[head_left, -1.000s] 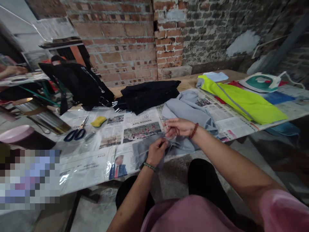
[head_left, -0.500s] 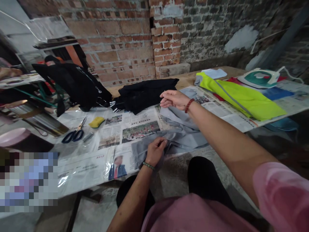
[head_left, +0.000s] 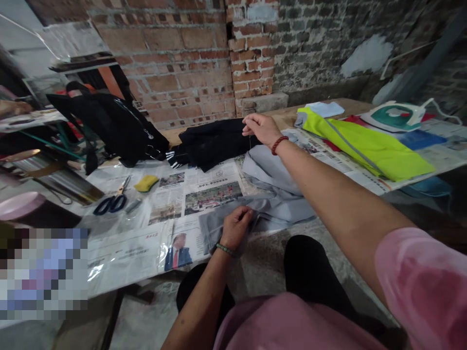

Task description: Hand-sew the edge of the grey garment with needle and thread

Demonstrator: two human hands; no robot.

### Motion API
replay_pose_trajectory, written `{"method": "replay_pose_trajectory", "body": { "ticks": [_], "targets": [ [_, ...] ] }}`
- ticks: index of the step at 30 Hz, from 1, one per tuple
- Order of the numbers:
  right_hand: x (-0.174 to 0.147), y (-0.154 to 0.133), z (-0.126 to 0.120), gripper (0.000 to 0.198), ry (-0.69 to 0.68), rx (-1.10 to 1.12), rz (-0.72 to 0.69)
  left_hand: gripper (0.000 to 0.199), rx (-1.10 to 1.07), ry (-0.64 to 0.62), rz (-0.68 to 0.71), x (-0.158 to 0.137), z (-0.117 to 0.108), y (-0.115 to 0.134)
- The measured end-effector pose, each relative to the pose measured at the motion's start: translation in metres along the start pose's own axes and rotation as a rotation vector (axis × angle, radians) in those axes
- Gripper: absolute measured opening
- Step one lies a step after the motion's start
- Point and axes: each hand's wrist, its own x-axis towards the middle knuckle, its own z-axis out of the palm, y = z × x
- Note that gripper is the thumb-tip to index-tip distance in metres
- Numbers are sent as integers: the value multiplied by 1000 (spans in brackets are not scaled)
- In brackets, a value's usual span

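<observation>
My left hand pinches the edge of a grey cloth garment at the table's near edge. Much of that garment lies bunched to the right, partly behind my right forearm. Raised above it, my right hand has its fingers closed in a pinch. A fine thread hangs just below those fingers; whether a needle is also between them is too small to see. Left of the garment lie dark-handled scissors and a yellow sponge.
Newspaper under clear plastic covers the table. Behind are folded black clothing and a black bag. At right lie a neon yellow garment and an iron. A metal flask and pink-lidded container stand left.
My right hand has risen, pulling farther up from the grey garment, and its fingers have curled more closed. My left hand keeps its place on the cloth.
</observation>
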Motion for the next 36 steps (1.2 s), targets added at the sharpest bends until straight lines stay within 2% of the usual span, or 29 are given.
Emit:
{"method": "replay_pose_trajectory", "body": {
  "ticks": [5,8,12,16,21,27,30,33,36],
  "targets": [
    [-13,2,-5,21,62,-576,-326,15,5,-2,6,-1,0,-2],
    [-22,5,-11,26,48,-848,-372,15,4,-4,15,-1,0,-4],
    [-24,11,-24,30,-25,-1013,-447,14,5,4,15,-1,0,-2],
    [-16,10,-36,32,-67,-1088,-498,16,-7,-2,-6,-1,0,1],
    [-7,4,-48,31,-53,-1141,-516,15,-20,-9,-4,0,1,-1],
    [3,0,-69,28,-28,-1165,-437,14,-12,-5,12,0,1,-1],
    [6,-2,-75,27,-4,-1099,-353,14,-15,-9,20,1,1,-1],
    [-11,-6,-63,26,24,-990,-306,14,-20,5,21,1,2,-2],
    [-63,-7,-33,26,24,-847,-309,13,-29,30,23,0,2,-4]
  ]
}}
